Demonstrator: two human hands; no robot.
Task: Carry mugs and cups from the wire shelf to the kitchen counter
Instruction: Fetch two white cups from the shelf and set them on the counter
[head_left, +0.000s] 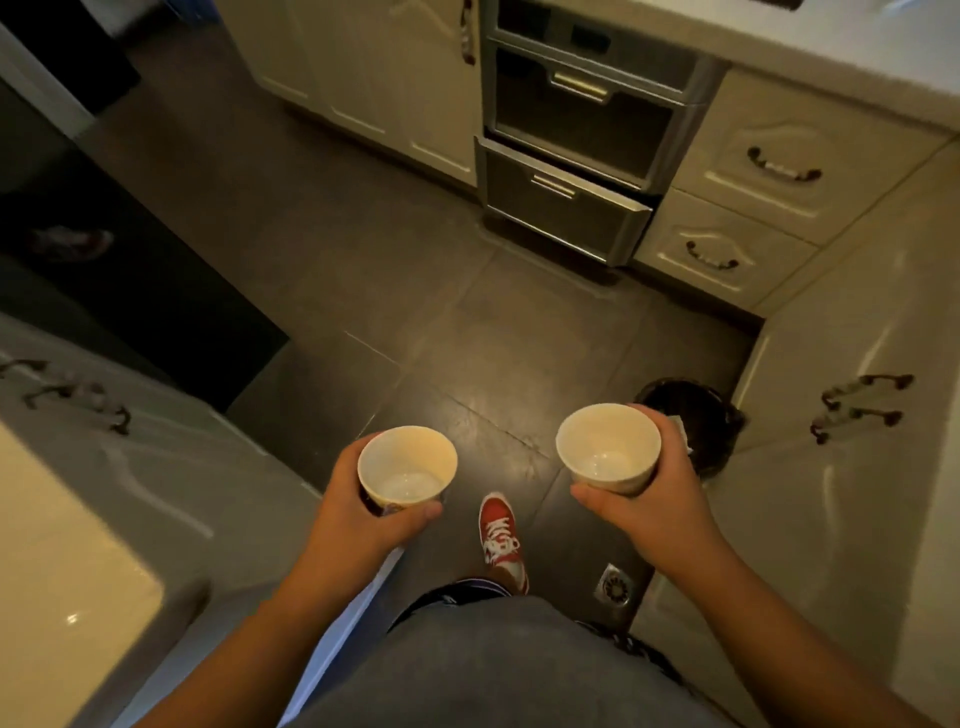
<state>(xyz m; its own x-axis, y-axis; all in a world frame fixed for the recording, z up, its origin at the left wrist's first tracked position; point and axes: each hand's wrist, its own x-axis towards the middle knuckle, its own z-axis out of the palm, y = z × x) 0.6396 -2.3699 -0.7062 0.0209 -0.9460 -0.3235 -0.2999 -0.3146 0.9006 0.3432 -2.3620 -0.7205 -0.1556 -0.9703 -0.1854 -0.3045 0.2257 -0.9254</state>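
**Two cups held above the kitchen floor**

The left hand (358, 499) is wrapping around a cream cup with a dark printed band (407, 470), thumb pressing its near side. The right hand (660, 488) is gripping a plain cream ceramic cup (608, 448) the same way. Both cups are sitting upright and look empty, hanging over the dark grey tiled floor (415, 291). A red lace-up sneaker (501, 535) is showing between them. A black round bin (711, 415) is standing just beyond the right hand, beside cream cabinet doors (831, 467).
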